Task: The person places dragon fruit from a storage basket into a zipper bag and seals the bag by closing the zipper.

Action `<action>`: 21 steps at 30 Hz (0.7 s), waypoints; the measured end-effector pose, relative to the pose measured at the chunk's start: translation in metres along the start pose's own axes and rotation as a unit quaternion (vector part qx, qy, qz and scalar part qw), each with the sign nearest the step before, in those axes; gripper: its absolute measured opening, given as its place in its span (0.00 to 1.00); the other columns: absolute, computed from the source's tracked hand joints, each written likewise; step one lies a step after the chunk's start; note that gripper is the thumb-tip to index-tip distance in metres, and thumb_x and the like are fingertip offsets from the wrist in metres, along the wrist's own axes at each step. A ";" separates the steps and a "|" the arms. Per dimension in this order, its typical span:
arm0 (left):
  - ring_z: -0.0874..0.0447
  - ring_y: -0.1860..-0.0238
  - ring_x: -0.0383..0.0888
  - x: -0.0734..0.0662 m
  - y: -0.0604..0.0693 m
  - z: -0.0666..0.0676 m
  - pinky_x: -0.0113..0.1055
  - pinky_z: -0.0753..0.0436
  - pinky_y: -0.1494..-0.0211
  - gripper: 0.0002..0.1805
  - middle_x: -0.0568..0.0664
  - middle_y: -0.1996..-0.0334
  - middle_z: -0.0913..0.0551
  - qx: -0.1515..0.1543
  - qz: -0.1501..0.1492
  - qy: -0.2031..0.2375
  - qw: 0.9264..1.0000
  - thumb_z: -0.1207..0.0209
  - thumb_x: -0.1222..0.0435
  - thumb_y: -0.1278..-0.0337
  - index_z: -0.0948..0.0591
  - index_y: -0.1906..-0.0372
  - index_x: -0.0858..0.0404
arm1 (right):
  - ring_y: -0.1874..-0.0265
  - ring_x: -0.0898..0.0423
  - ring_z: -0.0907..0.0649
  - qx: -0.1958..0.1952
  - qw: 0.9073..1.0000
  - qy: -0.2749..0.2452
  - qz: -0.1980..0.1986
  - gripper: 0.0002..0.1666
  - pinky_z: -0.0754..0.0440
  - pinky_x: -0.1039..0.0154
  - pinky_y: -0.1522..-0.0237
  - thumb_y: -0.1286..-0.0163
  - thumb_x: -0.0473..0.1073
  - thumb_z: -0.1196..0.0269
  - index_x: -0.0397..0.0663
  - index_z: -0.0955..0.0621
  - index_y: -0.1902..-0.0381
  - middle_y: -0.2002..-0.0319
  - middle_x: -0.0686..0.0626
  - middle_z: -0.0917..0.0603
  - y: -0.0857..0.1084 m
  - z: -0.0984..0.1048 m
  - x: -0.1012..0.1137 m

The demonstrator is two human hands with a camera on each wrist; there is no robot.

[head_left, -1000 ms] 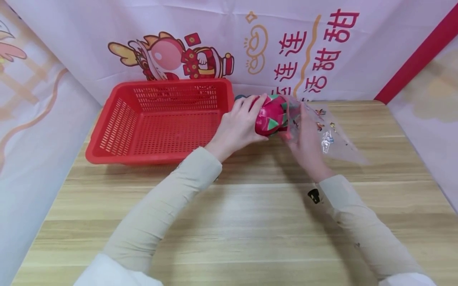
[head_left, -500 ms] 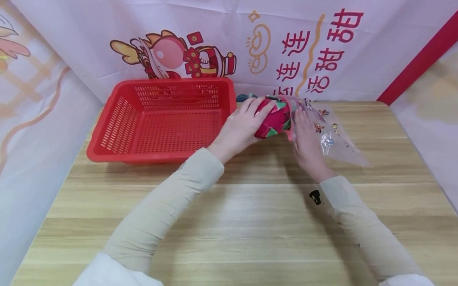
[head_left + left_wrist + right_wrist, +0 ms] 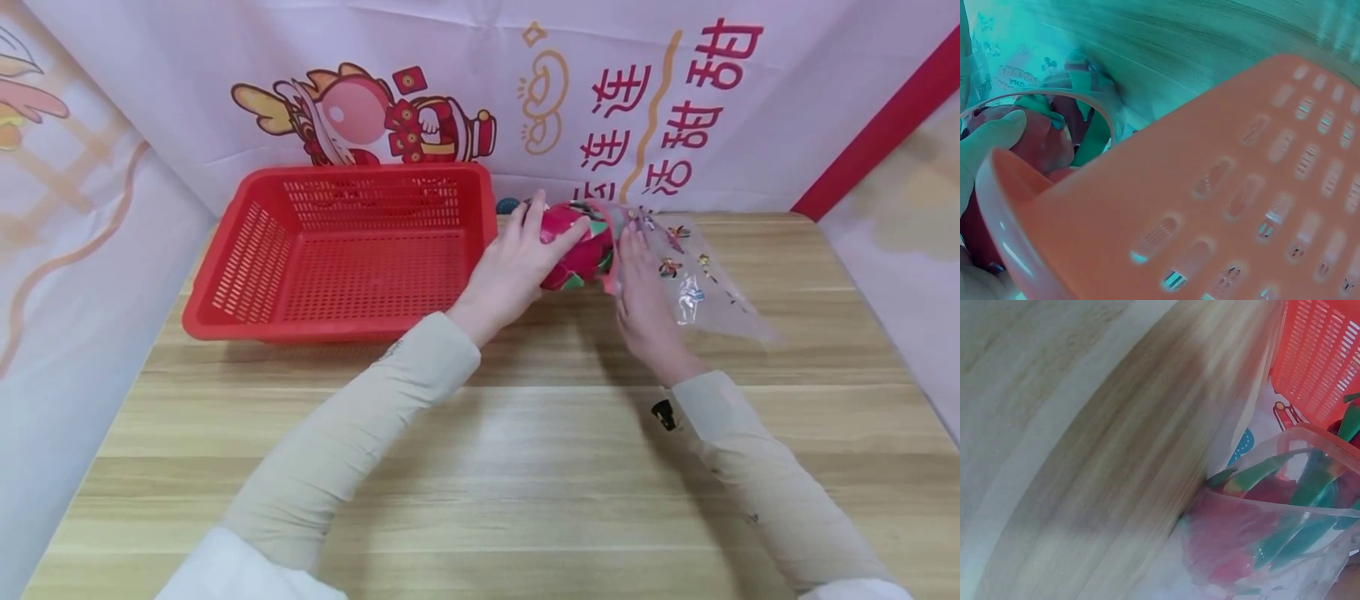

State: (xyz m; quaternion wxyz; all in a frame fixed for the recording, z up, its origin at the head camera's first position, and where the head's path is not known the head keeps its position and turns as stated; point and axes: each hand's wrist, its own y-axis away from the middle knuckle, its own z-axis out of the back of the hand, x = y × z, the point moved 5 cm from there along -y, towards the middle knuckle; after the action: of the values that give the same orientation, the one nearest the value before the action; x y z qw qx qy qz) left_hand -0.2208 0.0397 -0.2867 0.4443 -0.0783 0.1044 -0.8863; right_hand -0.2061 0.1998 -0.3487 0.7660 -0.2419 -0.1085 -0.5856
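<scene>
My left hand [image 3: 510, 271] grips a pink dragon fruit with green scales [image 3: 573, 262] just right of the red basket. The fruit's right end sits within the pink-rimmed mouth of a clear printed plastic bag [image 3: 701, 308]. My right hand [image 3: 648, 312] holds this bag near its mouth, fingers straight along the side and thumb hidden. Through the film in the right wrist view, another dragon fruit [image 3: 1225, 528] shows inside the bag. In the left wrist view my left thumb [image 3: 1000, 134] lies on the held fruit at the bag's rim [image 3: 1094, 103].
The red slotted basket [image 3: 337, 335] stands at the back left, its near-right corner close to my left wrist. Behind it hangs a printed white cloth [image 3: 450, 42]. A small black object [image 3: 663, 414] is beside my right cuff on the wooden table [image 3: 480, 500].
The dragon fruit has moved slightly right, further into the bag's mouth. My left fingers have shifted and spread on it. My right hand stays at the bag, its fingers slightly lower.
</scene>
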 end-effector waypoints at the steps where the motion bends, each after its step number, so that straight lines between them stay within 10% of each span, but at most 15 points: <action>1: 0.36 0.31 0.60 0.000 -0.001 0.000 0.45 0.19 0.42 0.45 0.64 0.29 0.43 0.000 0.003 -0.002 1.000 0.33 0.53 0.49 0.42 0.27 0.44 | 0.23 0.45 0.57 0.000 1.000 0.004 0.001 0.34 0.58 0.47 0.23 0.24 0.35 0.66 0.39 0.61 0.25 0.24 0.43 0.62 0.000 0.000 0.001; 10: 0.32 0.35 0.58 0.002 -0.008 0.004 0.47 0.16 0.49 0.48 0.64 0.30 0.40 0.003 0.057 0.053 0.997 0.32 0.51 0.52 0.43 0.26 0.46 | 0.23 0.43 0.56 -0.001 1.000 0.020 0.023 0.33 0.56 0.47 0.23 0.22 0.42 0.68 0.42 0.62 0.25 0.24 0.41 0.61 -0.001 -0.002 0.005; 21: 0.49 0.26 0.60 0.008 -0.002 0.000 0.49 0.23 0.38 0.48 0.66 0.26 0.54 0.057 0.030 0.134 0.989 0.32 0.59 0.50 0.46 0.26 0.42 | 0.24 0.42 0.56 -0.021 0.999 0.012 0.025 0.34 0.55 0.45 0.24 0.23 0.38 0.65 0.42 0.61 0.24 0.24 0.39 0.61 0.000 -0.001 0.006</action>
State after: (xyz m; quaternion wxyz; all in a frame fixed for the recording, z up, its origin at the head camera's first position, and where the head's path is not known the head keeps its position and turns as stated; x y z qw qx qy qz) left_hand -0.2266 0.0346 -0.2861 0.4566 0.0702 0.1145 -0.8795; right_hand -0.2042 0.1947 -0.3469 0.7765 -0.2537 -0.0814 -0.5710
